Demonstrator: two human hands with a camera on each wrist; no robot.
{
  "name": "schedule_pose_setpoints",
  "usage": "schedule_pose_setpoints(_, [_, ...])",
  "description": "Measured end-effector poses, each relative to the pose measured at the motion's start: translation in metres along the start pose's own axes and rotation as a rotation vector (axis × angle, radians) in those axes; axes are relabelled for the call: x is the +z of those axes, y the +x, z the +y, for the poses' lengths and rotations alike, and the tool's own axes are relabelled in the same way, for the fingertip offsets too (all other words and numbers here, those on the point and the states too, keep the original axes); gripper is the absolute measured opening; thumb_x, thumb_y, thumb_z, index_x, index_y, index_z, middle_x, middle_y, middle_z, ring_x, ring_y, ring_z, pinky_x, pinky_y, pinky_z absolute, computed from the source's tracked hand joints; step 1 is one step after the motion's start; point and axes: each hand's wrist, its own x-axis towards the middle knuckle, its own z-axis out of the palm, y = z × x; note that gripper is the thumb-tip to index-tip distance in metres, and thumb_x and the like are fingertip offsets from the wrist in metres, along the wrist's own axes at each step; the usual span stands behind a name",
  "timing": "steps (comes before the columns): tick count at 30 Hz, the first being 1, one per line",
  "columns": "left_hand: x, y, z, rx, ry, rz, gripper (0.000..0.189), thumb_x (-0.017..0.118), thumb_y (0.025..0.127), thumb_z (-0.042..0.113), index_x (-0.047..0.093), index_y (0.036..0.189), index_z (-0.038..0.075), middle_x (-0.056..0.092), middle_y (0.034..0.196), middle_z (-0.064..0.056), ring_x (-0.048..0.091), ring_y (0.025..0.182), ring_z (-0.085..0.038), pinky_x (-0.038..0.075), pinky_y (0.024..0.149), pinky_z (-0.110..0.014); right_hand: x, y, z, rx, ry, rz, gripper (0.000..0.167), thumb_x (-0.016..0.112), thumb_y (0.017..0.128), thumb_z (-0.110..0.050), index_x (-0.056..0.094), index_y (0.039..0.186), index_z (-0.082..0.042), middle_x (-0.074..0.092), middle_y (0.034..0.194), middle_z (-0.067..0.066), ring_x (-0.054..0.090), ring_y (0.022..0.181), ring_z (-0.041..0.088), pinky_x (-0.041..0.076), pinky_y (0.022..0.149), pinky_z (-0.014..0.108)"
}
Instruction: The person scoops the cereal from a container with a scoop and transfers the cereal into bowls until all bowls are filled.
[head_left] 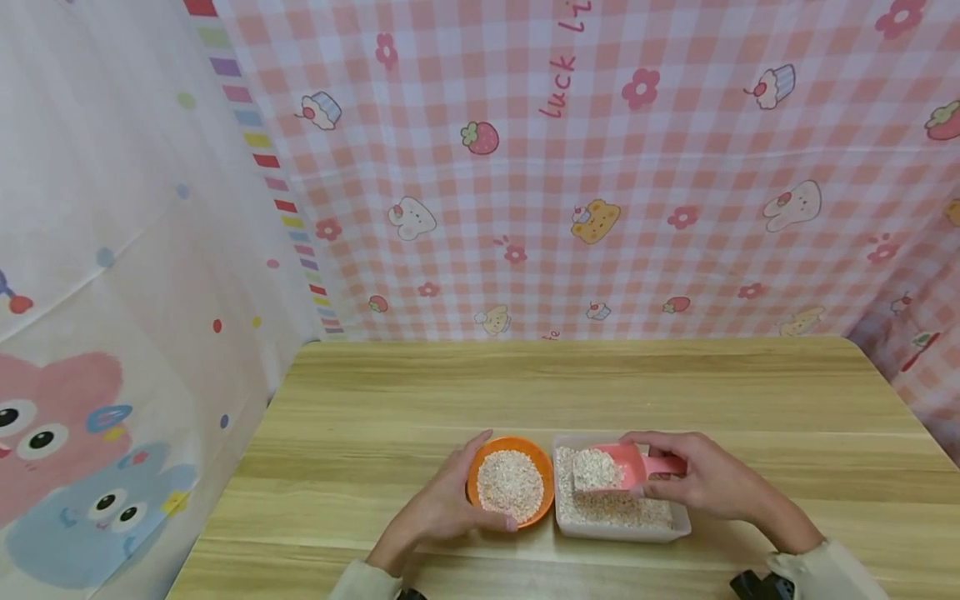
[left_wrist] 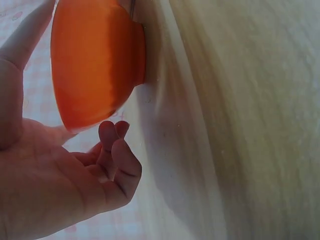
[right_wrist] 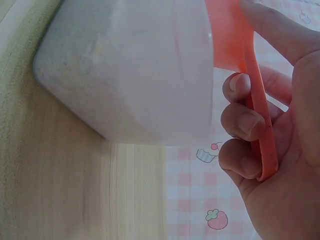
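Note:
An orange bowl (head_left: 548, 502) filled with pale flakes like oats (head_left: 510, 485) stands on the wooden table. My left hand (head_left: 448, 493) holds it from the left, thumb at the near rim and index finger at the far rim. In the left wrist view, the other fingers (left_wrist: 127, 172) bend beside the orange bowl (left_wrist: 92, 60). My right hand (head_left: 708, 475) grips the handle of a pink scoop (head_left: 633, 464), heaped with flakes, over a translucent white tub (head_left: 622, 532). Fingers (right_wrist: 245, 122) curl round the scoop's handle (right_wrist: 262, 115) in the right wrist view.
The tub, holding more flakes, stands directly right of the bowl on the wooden table (head_left: 450, 383). A pink checked cloth (head_left: 525, 183) hangs behind the table's far edge. Another printed cloth (head_left: 150, 250) hangs at the left.

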Motion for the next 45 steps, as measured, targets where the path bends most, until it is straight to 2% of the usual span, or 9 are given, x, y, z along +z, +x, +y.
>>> schedule_pose_setpoints(8, [0.002,0.000,-0.001,0.022,-0.014,-0.025,0.117,0.093,0.065,0.041,0.023,0.158,0.028,0.034,0.153,-0.018,0.036,0.138,-0.036,0.030,0.109,-0.063,-0.002,0.001,-0.005,-0.010,0.002,0.002,0.050,0.075,0.089,-0.019,0.058,0.133,-0.004,0.069,0.089,-0.004,0.055,0.069,0.001,0.051,0.059,0.024])
schedule_pose_setpoints(12, [0.003,0.001,-0.002,0.023,-0.051,-0.029,0.116,0.093,0.065,0.038,0.024,0.157,0.030,0.033,0.156,-0.014,0.033,0.141,-0.036,0.027,0.112,-0.063,-0.003,0.002,-0.007,-0.004,-0.006,0.000,0.049,0.075,0.090,-0.020,0.058,0.133,-0.004,0.066,0.085,-0.005,0.052,0.067,0.000,0.050,0.057,0.023])
schedule_pose_setpoints(19, [0.004,0.003,-0.005,0.000,-0.107,-0.053,0.117,0.093,0.064,0.040,0.023,0.157,0.034,0.035,0.157,-0.008,0.033,0.142,-0.032,0.026,0.114,-0.060,-0.004,0.004,-0.009,-0.012,-0.003,0.001,0.049,0.074,0.090,-0.018,0.057,0.135,-0.004,0.069,0.093,0.000,0.054,0.068,0.000,0.052,0.059,0.024])
schedule_pose_setpoints(25, [0.005,0.003,-0.006,-0.003,-0.118,-0.060,0.117,0.093,0.065,0.039,0.021,0.157,0.035,0.036,0.156,-0.010,0.035,0.141,-0.033,0.026,0.113,-0.061,-0.003,0.008,-0.015,-0.055,-0.015,0.006,0.047,0.073,0.091,-0.016,0.058,0.134,-0.006,0.069,0.097,0.000,0.055,0.069,0.001,0.051,0.059,0.024])
schedule_pose_setpoints(29, [0.006,0.003,-0.007,-0.014,-0.126,-0.060,0.117,0.094,0.065,0.039,0.021,0.156,0.038,0.036,0.156,-0.009,0.035,0.141,-0.034,0.026,0.112,-0.061,-0.003,0.013,-0.021,-0.083,-0.052,0.011,0.046,0.073,0.090,-0.014,0.059,0.134,-0.007,0.069,0.103,0.002,0.055,0.072,0.001,0.051,0.060,0.024])
schedule_pose_setpoints(32, [0.006,0.004,-0.007,-0.015,-0.124,-0.063,0.116,0.093,0.065,0.039,0.020,0.156,0.038,0.037,0.155,-0.009,0.036,0.140,-0.034,0.027,0.112,-0.062,-0.002,0.017,-0.024,-0.084,-0.087,0.013,0.046,0.074,0.090,-0.017,0.060,0.133,-0.010,0.069,0.101,0.000,0.054,0.070,0.000,0.050,0.059,0.023])
schedule_pose_setpoints(40, [0.006,0.005,-0.007,-0.012,-0.125,-0.068,0.116,0.093,0.066,0.039,0.019,0.156,0.038,0.038,0.155,-0.010,0.038,0.138,-0.032,0.029,0.112,-0.060,0.002,0.029,-0.034,-0.043,-0.231,0.025,0.049,0.078,0.087,-0.029,0.063,0.132,-0.015,0.068,0.100,-0.007,0.048,0.069,0.001,0.045,0.061,0.022])
schedule_pose_setpoints(45, [0.006,0.005,-0.008,-0.025,-0.134,-0.072,0.116,0.093,0.067,0.038,0.019,0.156,0.039,0.039,0.153,-0.010,0.038,0.138,-0.033,0.029,0.112,-0.060,0.005,0.038,-0.040,-0.036,-0.303,0.013,0.053,0.078,0.086,-0.033,0.063,0.132,-0.013,0.069,0.100,-0.009,0.050,0.069,0.000,0.045,0.062,0.022])
